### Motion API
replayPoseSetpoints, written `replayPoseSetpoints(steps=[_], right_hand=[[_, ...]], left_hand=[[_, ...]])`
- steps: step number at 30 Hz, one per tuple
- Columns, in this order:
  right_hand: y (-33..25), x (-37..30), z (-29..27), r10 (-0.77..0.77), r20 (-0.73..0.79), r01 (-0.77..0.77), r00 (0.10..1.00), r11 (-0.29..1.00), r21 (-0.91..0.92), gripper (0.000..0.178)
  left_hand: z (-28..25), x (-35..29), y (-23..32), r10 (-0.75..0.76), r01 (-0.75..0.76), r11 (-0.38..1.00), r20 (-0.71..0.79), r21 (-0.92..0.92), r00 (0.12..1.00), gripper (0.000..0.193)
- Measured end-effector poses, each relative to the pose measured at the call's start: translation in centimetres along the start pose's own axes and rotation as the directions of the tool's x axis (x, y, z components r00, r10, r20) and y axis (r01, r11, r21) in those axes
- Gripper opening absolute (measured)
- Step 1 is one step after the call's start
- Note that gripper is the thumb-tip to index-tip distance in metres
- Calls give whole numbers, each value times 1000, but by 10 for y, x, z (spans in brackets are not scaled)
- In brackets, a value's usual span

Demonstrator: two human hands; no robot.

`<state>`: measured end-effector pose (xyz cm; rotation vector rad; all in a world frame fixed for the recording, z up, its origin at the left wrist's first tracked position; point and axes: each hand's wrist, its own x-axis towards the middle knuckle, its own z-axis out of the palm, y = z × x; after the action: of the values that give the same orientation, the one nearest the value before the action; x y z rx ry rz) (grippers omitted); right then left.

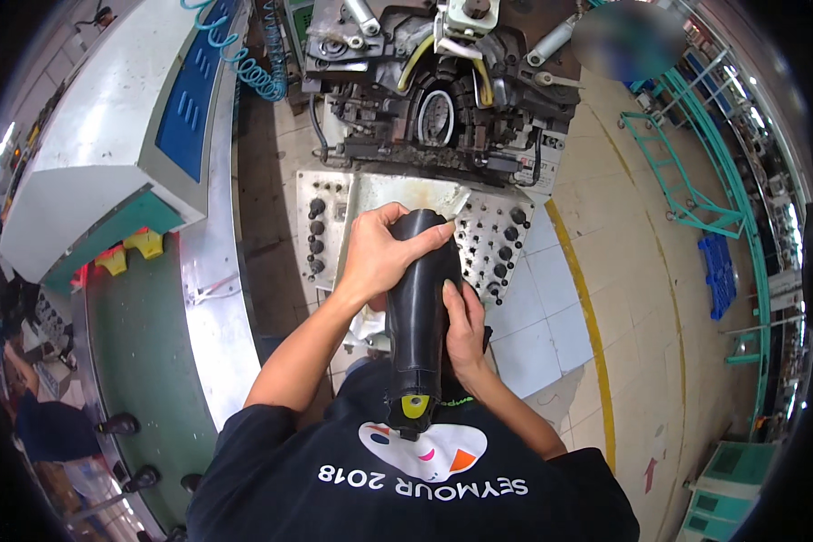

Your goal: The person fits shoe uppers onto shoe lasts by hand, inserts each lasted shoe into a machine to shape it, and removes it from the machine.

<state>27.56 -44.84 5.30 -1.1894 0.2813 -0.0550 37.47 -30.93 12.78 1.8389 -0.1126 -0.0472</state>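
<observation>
In front of my chest I hold a black leather boot upper (415, 334) with both hands, its length running away from me. My left hand (384, 253) grips the far end, thumb laid across the top and fingers round the left side. Lower down, my right hand (465, 330) supports the right side with its fingers against the leather. At the near end a yellow-green piece with a dark hole (415, 406) shows through an opening, probably part of a last. The underside of the upper is hidden.
Just ahead stands a shoe-lasting machine (438, 117) with a panel of black knobs (492, 244). Left are a green conveyor belt (140, 334) and a white-and-blue machine housing (108, 135). A person (54, 420) is at far left. Teal racks (686, 172) stand right, beyond a yellow floor line (583, 298).
</observation>
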Motion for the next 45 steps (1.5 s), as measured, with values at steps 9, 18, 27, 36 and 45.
replayPoseSetpoints(steps=[9, 18, 27, 36, 45], right_hand=[[-75, 115, 38, 72, 17, -74, 997, 986, 149, 33], [-76, 202, 46, 173, 7, -169, 985, 953, 251, 39], [-79, 221, 46, 152, 59, -163, 987, 930, 328, 38], [-74, 226, 46, 205, 16, -197, 979, 916, 350, 38], [-71, 234, 42, 193, 14, -185, 981, 916, 356, 43]], left_hand=[[10, 131, 14, 15, -39, 939, -74, -343, 997, 64], [30, 126, -30, -322, 307, 603, 127, -737, 938, 66], [44, 158, -29, -388, 111, 611, -174, -784, 905, 36], [51, 167, -38, -436, 137, 612, -187, -779, 880, 43], [39, 160, -9, -557, 354, 511, 12, -784, 830, 57]])
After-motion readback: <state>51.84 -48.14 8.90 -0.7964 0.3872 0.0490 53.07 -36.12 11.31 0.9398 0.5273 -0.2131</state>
